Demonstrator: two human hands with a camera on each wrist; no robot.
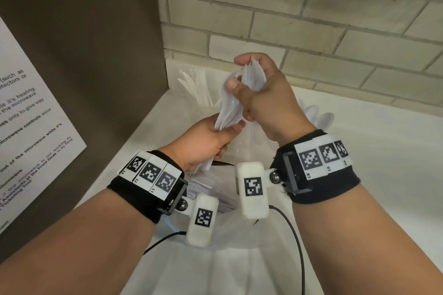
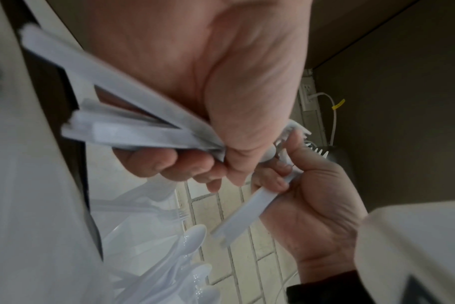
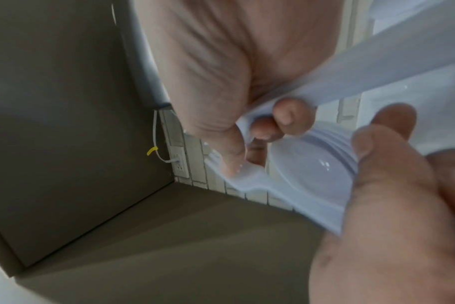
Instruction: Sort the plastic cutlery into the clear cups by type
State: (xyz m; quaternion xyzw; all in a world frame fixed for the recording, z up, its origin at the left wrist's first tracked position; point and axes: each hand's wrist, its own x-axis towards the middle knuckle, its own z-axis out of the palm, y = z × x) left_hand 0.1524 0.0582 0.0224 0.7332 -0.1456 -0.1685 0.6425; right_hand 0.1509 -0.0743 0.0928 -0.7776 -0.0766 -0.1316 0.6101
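Both hands hold one bundle of white plastic cutlery (image 1: 230,107) up over the counter. My left hand (image 1: 227,129) grips the handle ends (image 2: 143,131). My right hand (image 1: 239,74) is curled round the upper ends, where fork tines (image 2: 299,131) and a spoon bowl (image 3: 314,170) show. A clear cup with knives (image 1: 194,86) stands behind the hands near the back corner. Spoons (image 1: 318,114) stick up to the right, their cup hidden by my right hand. More loose cutlery (image 1: 211,189) lies under my wrists.
A brown cabinet side (image 1: 96,54) with a printed notice (image 1: 24,126) closes off the left. A white brick wall (image 1: 311,19) runs along the back. The white counter (image 1: 383,162) stretches to the right. A wall outlet with a white cable (image 3: 179,162) sits in the corner.
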